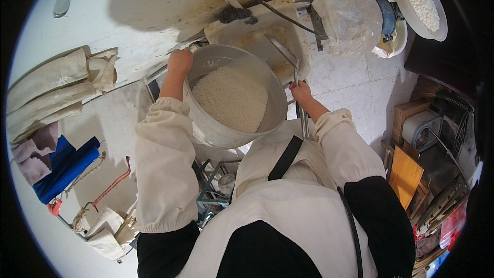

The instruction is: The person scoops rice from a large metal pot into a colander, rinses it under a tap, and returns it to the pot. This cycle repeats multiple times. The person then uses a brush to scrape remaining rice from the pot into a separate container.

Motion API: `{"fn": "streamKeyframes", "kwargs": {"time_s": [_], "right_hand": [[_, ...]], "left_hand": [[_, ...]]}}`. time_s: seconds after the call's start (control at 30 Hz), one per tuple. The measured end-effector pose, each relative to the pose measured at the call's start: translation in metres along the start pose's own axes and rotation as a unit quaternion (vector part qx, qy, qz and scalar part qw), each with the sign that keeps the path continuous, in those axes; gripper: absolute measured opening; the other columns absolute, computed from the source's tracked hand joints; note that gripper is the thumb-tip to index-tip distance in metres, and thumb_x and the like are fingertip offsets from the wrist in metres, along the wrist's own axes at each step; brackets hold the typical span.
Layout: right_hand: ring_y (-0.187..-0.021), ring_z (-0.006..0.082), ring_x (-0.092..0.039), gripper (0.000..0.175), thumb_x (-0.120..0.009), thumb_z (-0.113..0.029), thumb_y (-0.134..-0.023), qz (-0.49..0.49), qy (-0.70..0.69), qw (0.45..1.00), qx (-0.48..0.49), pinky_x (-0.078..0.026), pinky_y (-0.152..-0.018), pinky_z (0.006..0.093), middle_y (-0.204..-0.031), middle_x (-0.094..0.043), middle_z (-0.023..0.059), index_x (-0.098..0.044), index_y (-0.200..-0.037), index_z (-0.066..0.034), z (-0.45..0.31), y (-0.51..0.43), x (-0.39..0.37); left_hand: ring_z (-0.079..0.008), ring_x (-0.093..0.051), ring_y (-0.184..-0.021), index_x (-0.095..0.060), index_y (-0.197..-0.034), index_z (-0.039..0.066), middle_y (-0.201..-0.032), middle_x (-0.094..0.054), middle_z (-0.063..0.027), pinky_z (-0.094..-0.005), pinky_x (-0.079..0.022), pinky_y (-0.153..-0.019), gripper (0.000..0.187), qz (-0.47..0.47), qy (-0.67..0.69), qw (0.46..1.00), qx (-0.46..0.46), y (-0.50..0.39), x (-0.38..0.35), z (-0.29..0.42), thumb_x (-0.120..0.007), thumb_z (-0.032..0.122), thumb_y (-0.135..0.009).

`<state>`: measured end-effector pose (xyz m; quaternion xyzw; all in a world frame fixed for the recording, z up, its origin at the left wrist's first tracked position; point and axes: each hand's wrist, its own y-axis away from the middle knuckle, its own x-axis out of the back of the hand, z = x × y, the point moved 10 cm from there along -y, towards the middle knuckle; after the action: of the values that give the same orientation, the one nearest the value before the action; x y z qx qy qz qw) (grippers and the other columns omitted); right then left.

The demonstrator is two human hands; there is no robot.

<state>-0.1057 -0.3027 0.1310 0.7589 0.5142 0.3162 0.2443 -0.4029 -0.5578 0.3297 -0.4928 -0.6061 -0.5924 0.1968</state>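
A large metal pot (216,135) hangs in front of me, tilted, with white rice-like grains (233,100) filling its lower part. My left hand (180,62) grips the pot at its left rim; the handle there is mostly hidden. At the right side, my right hand (301,92) is closed around a long-handled metal ladle (286,51) and is also at the pot's side handle (290,102). The ladle's head points up and left, over a worn basin (303,52) behind the pot. Its handle runs down past my wrist.
Beyond my right hand is a blue grinder (387,13) with a grain-filled hopper bowl (440,33) and a plastic-covered body (345,17). A black cable (266,4) crosses above the basin. Cloths (50,85) hang at left. Boxes and boards (405,173) crowd the right.
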Motion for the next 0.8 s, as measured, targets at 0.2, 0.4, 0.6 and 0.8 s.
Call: {"fn": "streamKeyframes", "kwargs": {"time_s": [0.2,0.4,0.6,0.8], "right_hand": [[-0.059,0.0159,-0.050,0.013,-0.046,-0.004,-0.067,0.006,-0.008,1.000,0.007,-0.039,-0.052,0.0300,-0.063,-0.053,0.0055,-0.058,-0.074,-0.0062,-0.002,0.001,0.002],[-0.059,0.0161,-0.050,0.012,-0.047,-0.005,-0.068,0.013,0.007,1.000,0.000,-0.039,-0.052,0.0303,-0.063,-0.053,0.0058,-0.058,-0.074,-0.0062,0.006,-0.005,0.001],[-0.061,0.0164,-0.051,0.012,-0.047,-0.006,-0.069,0.009,0.008,1.000,-0.012,-0.039,-0.053,0.0310,-0.065,-0.054,0.0061,-0.058,-0.074,-0.0065,0.007,-0.005,0.000],[-0.062,0.0181,-0.053,0.011,-0.048,-0.009,-0.071,0.025,0.054,0.998,0.017,-0.041,-0.054,0.0320,-0.067,-0.056,0.0079,-0.058,-0.075,-0.0055,0.006,-0.009,0.002]], "left_hand": [[-0.0366,-0.059,-0.081,-0.060,-0.091,0.001,-0.083,-0.060,-0.0234,-0.0447,-0.047,-0.072,0.027,-0.008,0.075,0.996,0.045,-0.001,0.001,-0.003,-0.040,0.017,-0.082],[-0.0364,-0.059,-0.081,-0.061,-0.090,0.001,-0.084,-0.060,-0.0236,-0.0445,-0.047,-0.072,0.028,0.009,0.121,0.990,0.072,-0.001,0.004,-0.004,-0.040,0.017,-0.082],[-0.0369,-0.059,-0.082,-0.061,-0.093,0.003,-0.086,-0.060,-0.0240,-0.0449,-0.046,-0.073,0.028,0.002,0.064,0.997,0.033,-0.005,0.003,0.001,-0.040,0.019,-0.082],[-0.0372,-0.057,-0.087,-0.061,-0.094,0.003,-0.089,-0.059,-0.0244,-0.0442,-0.045,-0.076,0.030,0.031,0.031,0.999,0.011,-0.004,0.012,0.008,-0.038,0.020,-0.084]]}}
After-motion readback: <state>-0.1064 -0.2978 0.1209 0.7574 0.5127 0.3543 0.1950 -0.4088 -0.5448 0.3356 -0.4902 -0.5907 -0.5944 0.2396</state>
